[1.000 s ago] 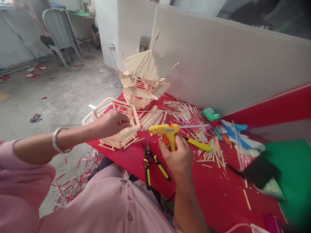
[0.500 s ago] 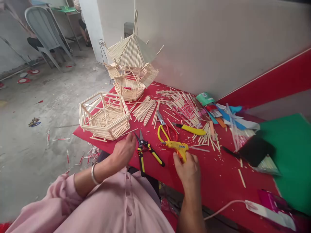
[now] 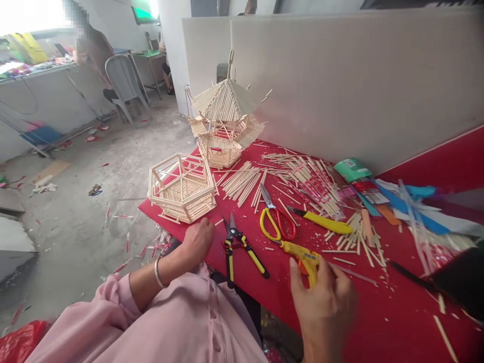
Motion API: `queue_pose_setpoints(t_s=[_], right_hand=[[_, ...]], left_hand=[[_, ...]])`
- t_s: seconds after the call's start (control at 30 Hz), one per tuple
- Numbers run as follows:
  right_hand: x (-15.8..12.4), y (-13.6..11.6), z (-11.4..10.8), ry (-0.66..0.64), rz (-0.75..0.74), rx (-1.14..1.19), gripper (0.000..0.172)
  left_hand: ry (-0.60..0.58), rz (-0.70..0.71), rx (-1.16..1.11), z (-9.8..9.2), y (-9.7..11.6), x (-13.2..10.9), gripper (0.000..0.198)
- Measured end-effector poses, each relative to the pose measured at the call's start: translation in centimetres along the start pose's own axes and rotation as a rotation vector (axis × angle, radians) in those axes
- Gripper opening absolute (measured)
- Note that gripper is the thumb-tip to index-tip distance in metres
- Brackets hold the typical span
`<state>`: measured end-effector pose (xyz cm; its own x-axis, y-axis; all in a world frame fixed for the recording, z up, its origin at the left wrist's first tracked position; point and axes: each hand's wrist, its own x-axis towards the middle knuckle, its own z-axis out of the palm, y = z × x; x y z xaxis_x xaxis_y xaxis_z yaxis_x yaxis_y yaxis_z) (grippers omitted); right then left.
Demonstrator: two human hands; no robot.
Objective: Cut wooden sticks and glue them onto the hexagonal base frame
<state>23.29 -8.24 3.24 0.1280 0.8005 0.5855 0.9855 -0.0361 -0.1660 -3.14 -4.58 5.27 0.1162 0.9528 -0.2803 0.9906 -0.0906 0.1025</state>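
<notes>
My left hand (image 3: 198, 239) is closed at the table's near edge, its fingertips curled out of sight. A short piece of pale stick (image 3: 219, 222) shows beside them; whether they grip it is unclear. My right hand (image 3: 323, 297) is open around the handle of a yellow glue gun (image 3: 302, 254) lying on the table, thumb and fingers apart. Between my hands lie black-and-yellow pruning shears (image 3: 238, 237), blades parted. Scissors (image 3: 274, 217) with one yellow and one red handle lie beyond the glue gun. A hexagonal stick frame (image 3: 183, 201) stands just beyond my left hand.
A roofed pagoda model of sticks (image 3: 227, 103) stands at the back of the red table (image 3: 257, 302). Loose sticks (image 3: 242, 184), a yellow-handled cutter (image 3: 327, 222) and a green packet (image 3: 351, 170) lie across it. Behind rises a pale partition (image 3: 333, 85). A person sits near a grey chair (image 3: 123, 75).
The view has tilted up and swung left, so the table things appear further right and lower. My right hand's fingers have spread on the glue gun. My left hand stays closed.
</notes>
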Motion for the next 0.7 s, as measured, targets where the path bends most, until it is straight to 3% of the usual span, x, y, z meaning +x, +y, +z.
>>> queue_pose_setpoints(t_s=[0.07, 0.13, 0.23, 0.27, 0.3, 0.37, 0.43, 0.57, 0.7], right_hand=[[0.1, -2.0, -0.3, -0.006, -0.065, 0.216, 0.048], [0.1, -4.5, -0.3, -0.096, -0.126, 0.434, 0.041], [0.2, -8.8, 0.2, -0.279, -0.198, 0.678, 0.032], [0.3, -10.4, 0.5, -0.329, -0.22, 0.722, 0.031], [0.5, -11.9, 0.8, -0.368, -0.247, 0.746, 0.031], [1.0, -14.9, 1.4, -0.394, -0.312, 0.744, 0.035], [1.4, -17.4, 2.0, -0.367, -0.351, 0.677, 0.039], [1.6, -20.5, 3.2, -0.303, -0.351, 0.493, 0.039], [1.4, -21.9, 4.1, -0.262, -0.357, 0.447, 0.033]], left_hand=[[0.006, 0.012, -0.087, -0.8, -0.9, -2.2, 0.02], [0.034, 0.085, -0.209, -2.6, -2.4, -4.7, 0.019], [-0.01, 0.409, -0.521, -7.1, -5.7, -7.7, 0.017], [0.016, 0.458, -0.589, -8.8, -6.9, -8.2, 0.018], [0.113, 0.455, -0.611, -10.5, -8.2, -8.3, 0.019], [0.318, 0.382, -0.578, -13.3, -10.4, -7.6, 0.021], [0.365, 0.356, -0.519, -15.2, -12.1, -5.8, 0.021], [0.158, 0.364, -0.446, -17.2, -13.4, -1.6, 0.02], [-0.012, 0.397, -0.395, -18.2, -14.4, 1.2, 0.019]])
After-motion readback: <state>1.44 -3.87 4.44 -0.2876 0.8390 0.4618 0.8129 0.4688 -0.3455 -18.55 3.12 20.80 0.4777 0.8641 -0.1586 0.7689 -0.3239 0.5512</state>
